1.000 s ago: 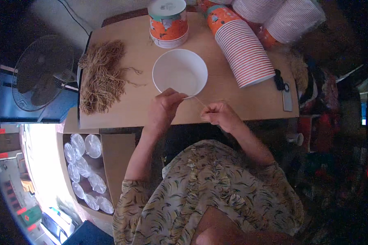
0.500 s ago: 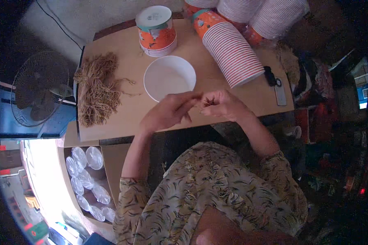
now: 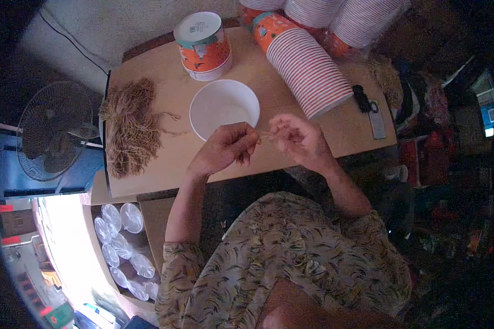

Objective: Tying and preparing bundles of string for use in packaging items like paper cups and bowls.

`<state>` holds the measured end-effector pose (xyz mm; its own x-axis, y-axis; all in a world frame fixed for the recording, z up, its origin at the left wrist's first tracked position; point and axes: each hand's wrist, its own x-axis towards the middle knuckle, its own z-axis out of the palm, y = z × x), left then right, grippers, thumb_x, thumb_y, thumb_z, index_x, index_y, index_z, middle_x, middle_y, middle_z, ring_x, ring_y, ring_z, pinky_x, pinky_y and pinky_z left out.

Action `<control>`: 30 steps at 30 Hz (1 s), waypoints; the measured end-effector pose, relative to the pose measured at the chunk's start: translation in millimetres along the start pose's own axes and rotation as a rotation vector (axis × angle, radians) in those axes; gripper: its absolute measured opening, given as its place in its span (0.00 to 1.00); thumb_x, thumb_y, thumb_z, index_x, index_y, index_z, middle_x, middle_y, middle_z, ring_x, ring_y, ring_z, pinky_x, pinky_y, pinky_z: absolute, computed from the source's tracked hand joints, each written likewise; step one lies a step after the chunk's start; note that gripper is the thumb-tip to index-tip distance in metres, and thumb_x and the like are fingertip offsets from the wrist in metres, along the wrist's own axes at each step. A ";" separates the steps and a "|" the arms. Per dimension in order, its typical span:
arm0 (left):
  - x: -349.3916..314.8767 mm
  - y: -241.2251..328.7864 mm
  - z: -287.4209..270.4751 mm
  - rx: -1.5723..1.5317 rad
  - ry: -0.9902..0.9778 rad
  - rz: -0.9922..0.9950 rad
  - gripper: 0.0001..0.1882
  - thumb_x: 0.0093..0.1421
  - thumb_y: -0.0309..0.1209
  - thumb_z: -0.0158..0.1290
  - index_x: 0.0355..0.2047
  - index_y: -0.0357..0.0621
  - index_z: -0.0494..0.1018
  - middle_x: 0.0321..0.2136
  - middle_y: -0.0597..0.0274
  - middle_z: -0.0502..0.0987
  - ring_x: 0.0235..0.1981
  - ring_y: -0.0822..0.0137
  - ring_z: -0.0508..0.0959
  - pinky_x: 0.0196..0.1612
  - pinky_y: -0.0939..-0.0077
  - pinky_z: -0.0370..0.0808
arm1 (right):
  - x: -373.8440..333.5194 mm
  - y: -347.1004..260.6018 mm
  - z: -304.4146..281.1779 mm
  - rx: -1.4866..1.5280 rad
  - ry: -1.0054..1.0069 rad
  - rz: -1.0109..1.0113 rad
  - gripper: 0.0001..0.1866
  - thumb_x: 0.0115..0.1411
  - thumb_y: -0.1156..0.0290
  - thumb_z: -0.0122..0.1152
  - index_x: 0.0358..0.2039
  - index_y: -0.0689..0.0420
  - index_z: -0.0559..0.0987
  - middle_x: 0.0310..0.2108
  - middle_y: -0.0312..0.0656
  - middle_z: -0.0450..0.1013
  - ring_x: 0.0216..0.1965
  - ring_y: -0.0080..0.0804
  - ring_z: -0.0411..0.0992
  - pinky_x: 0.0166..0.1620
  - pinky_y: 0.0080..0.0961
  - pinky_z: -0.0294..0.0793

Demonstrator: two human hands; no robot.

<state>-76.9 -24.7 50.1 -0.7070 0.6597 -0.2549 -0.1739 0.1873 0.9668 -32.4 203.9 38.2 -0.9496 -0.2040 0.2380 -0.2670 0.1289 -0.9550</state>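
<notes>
Over the table's near edge, my left hand (image 3: pixel 228 145) pinches a thin strand of brown twine (image 3: pixel 265 135). The strand reaches across a small gap to my right hand (image 3: pixel 303 141), whose fingers are loosely curled around its other end. Just beyond my left hand stands a white paper tub (image 3: pixel 224 104), its open mouth facing up and nothing visible inside. A tangled bundle of brown twine (image 3: pixel 130 129) lies at the table's left side, with a few loose ends trailing toward the tub.
An orange printed tub stack (image 3: pixel 204 52) stands upside down at the back. A long nested stack of tubs (image 3: pixel 310 68) lies to the right, near a black-and-silver object (image 3: pixel 376 122). Wrapped tubs (image 3: pixel 362 24) sit behind. A fan (image 3: pixel 55 131) and a carton of clear plastic lids (image 3: pixel 121 247) are left.
My hands have drawn slightly apart, and the strand between them now shows. The right hand's fingers have loosened and lifted a little. The whole view has shifted slightly.
</notes>
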 end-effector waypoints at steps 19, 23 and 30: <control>1.2 -14.3 2.4 -0.125 0.038 0.137 0.11 0.70 0.36 0.48 0.39 0.39 0.73 0.27 0.66 0.76 0.25 0.75 0.77 0.28 0.81 0.74 | 7.1 -10.7 2.2 -0.212 -0.031 0.009 0.05 0.66 0.72 0.51 0.38 0.61 0.72 0.23 0.38 0.68 0.26 0.19 0.66 0.30 0.22 0.68; 0.2 -13.9 4.8 -0.187 0.058 0.157 0.11 0.68 0.33 0.51 0.40 0.36 0.74 0.29 0.65 0.77 0.27 0.77 0.77 0.31 0.82 0.75 | 10.8 -10.0 8.2 -0.102 0.008 -0.005 0.06 0.66 0.71 0.54 0.36 0.61 0.73 0.25 0.30 0.66 0.25 0.12 0.62 0.28 0.14 0.63; -6.5 -18.6 14.9 -0.062 0.258 0.237 0.07 0.64 0.27 0.56 0.40 0.37 0.78 0.30 0.65 0.78 0.25 0.77 0.77 0.27 0.82 0.75 | 20.1 1.0 19.2 0.532 0.026 0.445 0.08 0.63 0.67 0.58 0.37 0.58 0.75 0.21 0.29 0.66 0.19 0.12 0.59 0.21 0.13 0.57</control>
<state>-58.9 -21.6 33.6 -0.8814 0.4720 -0.0186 -0.0203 0.0015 0.9998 -48.6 181.3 38.7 -0.9556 -0.2176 -0.1988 0.2593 -0.2999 -0.9181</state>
